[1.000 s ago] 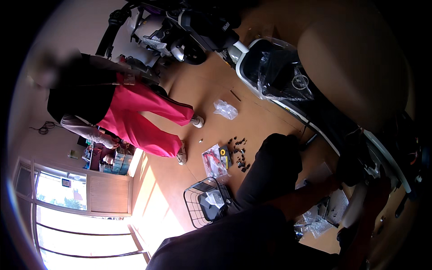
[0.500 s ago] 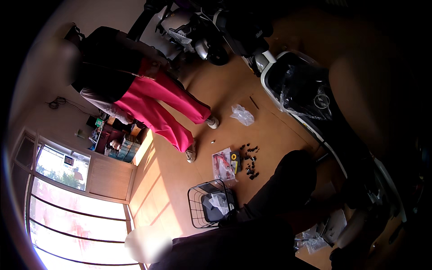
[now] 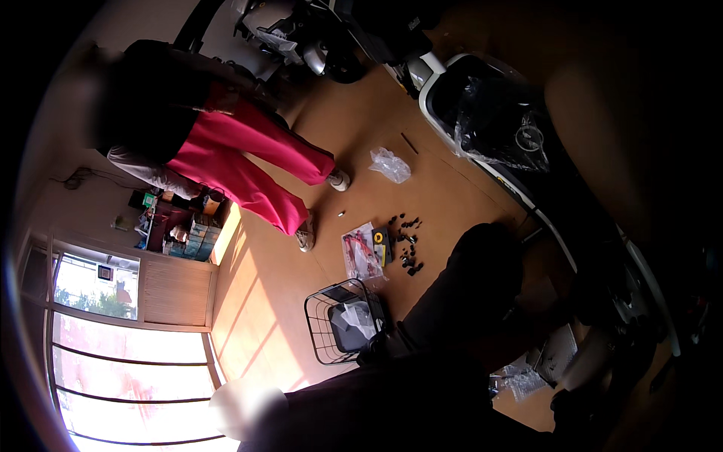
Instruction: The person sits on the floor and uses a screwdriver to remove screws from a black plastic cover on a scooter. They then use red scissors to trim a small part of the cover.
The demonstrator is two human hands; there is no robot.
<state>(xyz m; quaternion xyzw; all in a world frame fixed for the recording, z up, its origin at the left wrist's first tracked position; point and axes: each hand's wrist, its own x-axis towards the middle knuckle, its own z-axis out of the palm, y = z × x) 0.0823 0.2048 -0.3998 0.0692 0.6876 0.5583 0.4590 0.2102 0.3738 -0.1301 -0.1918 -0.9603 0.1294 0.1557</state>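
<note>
Far left, bright window (image 3: pixel 94 286); next, co-worker (image 3: pixel 147 113) in black top and pink trousers, standing near stacked boxes (image 3: pixel 199 237); up top, second scooter (image 3: pixel 282 47), cut off by the view's edge.

Mid-floor, wire basket (image 3: pixel 310 325), well apart from near scooter (image 3: pixel 521 196) and not mounted; pale plastic sheet (image 3: pixel 358 318) inside it; just beyond, clear packet (image 3: pixel 361 258) showing red, contents or print unclear; up against its right side, yellow-black pack (image 3: pixel 381 245); farther out, crumpled clear bag (image 3: pixel 390 166) with thin rod (image 3: pixel 409 143) just beside; right of pack, small black parts (image 3: pixel 410 256) scattered loose.

Then own knee (image 3: pixel 486 264) in dark trousers; past it, near scooter, running from top middle to lower right; clear film (image 3: pixel 497 135) still over its footboard; bubble wrap (image 3: pixel 526 383) on floor, lower right.

Left hand (image 3: pixel 563 310) in deep shadow at lower side of near scooter; cannot tell if grasping or merely touching; right hand (image 3: pixel 636 339) farther right, same shadow; cannot tell if clenched, released or holding anything.

Progress, as a judgement: part-way; done, by the look of it: scooter's main body; left: basket off, small parts loose, film on; too dark to judge detail at the hands.
</note>
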